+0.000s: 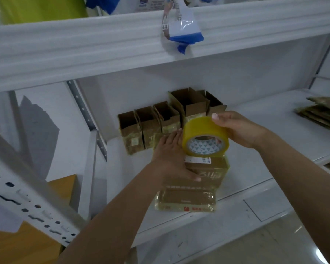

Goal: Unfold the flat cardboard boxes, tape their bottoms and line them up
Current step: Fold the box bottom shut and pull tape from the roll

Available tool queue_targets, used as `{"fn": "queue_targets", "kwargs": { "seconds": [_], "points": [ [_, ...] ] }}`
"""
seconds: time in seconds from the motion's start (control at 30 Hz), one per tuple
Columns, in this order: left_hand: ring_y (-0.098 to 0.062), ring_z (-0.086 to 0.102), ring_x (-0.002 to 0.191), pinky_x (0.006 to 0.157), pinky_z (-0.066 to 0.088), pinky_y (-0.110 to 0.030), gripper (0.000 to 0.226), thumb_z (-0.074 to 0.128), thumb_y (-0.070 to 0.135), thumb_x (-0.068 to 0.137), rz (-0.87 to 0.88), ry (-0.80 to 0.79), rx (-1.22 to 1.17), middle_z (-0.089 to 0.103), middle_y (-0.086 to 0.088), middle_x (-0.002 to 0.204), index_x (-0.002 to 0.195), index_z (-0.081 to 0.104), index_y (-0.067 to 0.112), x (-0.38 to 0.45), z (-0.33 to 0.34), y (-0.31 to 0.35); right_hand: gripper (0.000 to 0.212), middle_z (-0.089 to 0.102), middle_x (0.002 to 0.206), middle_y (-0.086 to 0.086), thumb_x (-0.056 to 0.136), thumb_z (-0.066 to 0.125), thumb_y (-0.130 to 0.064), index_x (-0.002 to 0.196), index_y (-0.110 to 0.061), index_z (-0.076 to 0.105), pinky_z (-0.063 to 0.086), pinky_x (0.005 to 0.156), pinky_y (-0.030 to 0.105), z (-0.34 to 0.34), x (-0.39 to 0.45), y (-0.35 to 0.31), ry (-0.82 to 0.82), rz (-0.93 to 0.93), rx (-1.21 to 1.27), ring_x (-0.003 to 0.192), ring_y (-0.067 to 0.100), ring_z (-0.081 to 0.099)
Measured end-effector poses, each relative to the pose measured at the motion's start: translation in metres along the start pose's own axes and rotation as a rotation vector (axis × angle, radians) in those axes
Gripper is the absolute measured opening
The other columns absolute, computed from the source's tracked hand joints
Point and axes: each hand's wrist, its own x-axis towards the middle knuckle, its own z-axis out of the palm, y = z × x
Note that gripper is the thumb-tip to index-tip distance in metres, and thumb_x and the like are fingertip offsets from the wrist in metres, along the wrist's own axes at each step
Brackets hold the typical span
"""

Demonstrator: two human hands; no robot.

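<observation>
Nearest the camera, on the white shelf (pixel 255 197), lies the cardboard box being worked on (pixel 187 199), its surfaces glossy with yellowish tape. The left hand (pixel 170 155) rests on its top and left side, fingers straight and close together, thumb laid along the front face. Printed characters in red and grey run across the box, but they are too blurred to read; a small white label sits near its top edge, also unreadable.

Just above the box, the right hand (pixel 238 128) grips the roll of yellow packing tape (pixel 205 139), fingers curled over its outer rim. The roll's core shows a pattern of small triangles; no brand can be made out.

Behind, against the back wall, a row of opened boxes (pixel 160 122) stands side by side, five or so, touching one another. These look finished and lined up. At the far right of the shelf a stack of flat boxes (pixel 322 115) waits, so the job seems roughly midway, with this box's taping in hand.
</observation>
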Motion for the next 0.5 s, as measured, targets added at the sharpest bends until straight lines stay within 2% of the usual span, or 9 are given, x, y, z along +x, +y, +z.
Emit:
{"fn": "queue_targets", "kwargs": {
  "seconds": [0.07, 0.17, 0.27, 0.33, 0.4, 0.5],
  "points": [
    [-0.021, -0.012, 0.149, 0.12, -0.007, -0.04, 0.138, 0.062, 0.086, 0.057, 0.022, -0.009, 0.02, -0.013, -0.003, 0.163, 0.155, -0.009, 0.02, 0.002, 0.002, -0.007, 0.04, 0.076, 0.088, -0.003, 0.068, 0.074, -0.064, 0.084, -0.028, 0.079, 0.054, 0.074, 0.022, 0.002, 0.003, 0.003, -0.019, -0.014, 0.047, 0.086, 0.012, 0.072],
    [-0.021, -0.008, 0.149, 0.118, -0.008, -0.039, 0.133, 0.06, 0.086, 0.058, 0.066, 0.024, 0.03, -0.008, -0.002, 0.164, 0.156, -0.005, 0.023, -0.001, 0.006, -0.017, 0.025, 0.076, 0.087, -0.003, 0.074, 0.068, -0.049, 0.081, -0.029, 0.08, 0.054, 0.074, 0.021, 0.011, 0.007, -0.002, 0.004, -0.023, 0.012, 0.086, 0.011, 0.072],
    [-0.019, -0.008, 0.149, 0.116, -0.012, -0.037, 0.131, 0.058, 0.088, 0.059, 0.1, 0.075, 0.011, -0.006, -0.002, 0.164, 0.156, -0.005, 0.025, -0.004, 0.01, -0.021, 0.028, 0.076, 0.088, -0.001, 0.068, 0.067, -0.053, 0.077, -0.029, 0.078, 0.053, 0.078, 0.023, 0.015, 0.01, -0.015, 0.018, -0.019, -0.06, 0.087, 0.014, 0.072],
    [-0.018, -0.013, 0.149, 0.114, -0.014, -0.036, 0.134, 0.057, 0.088, 0.059, 0.103, 0.081, -0.012, -0.012, -0.001, 0.163, 0.155, -0.009, 0.022, -0.006, 0.015, -0.022, 0.025, 0.073, 0.072, -0.005, 0.071, 0.066, -0.052, 0.064, -0.03, 0.075, 0.05, 0.068, 0.016, 0.013, 0.008, -0.023, 0.009, -0.008, -0.129, 0.072, 0.008, 0.07],
    [-0.015, -0.019, 0.147, 0.112, -0.017, -0.035, 0.136, 0.054, 0.089, 0.061, 0.091, 0.089, -0.016, -0.019, 0.0, 0.162, 0.154, -0.015, 0.018, -0.01, 0.021, -0.021, 0.034, 0.065, 0.056, -0.008, 0.07, 0.067, -0.052, 0.055, -0.022, 0.07, 0.045, 0.055, 0.011, 0.006, 0.006, -0.027, 0.052, 0.026, -0.206, 0.054, 0.003, 0.062],
    [-0.014, -0.022, 0.147, 0.112, -0.018, -0.035, 0.136, 0.05, 0.09, 0.062, 0.089, 0.109, 0.01, -0.023, 0.001, 0.161, 0.152, -0.018, 0.015, -0.013, 0.026, -0.024, 0.052, 0.051, 0.047, 0.001, 0.068, 0.075, -0.055, 0.054, -0.008, 0.058, 0.04, 0.044, 0.014, -0.013, -0.001, -0.022, 0.207, 0.087, -0.424, 0.041, 0.009, 0.049]
  ]
}}
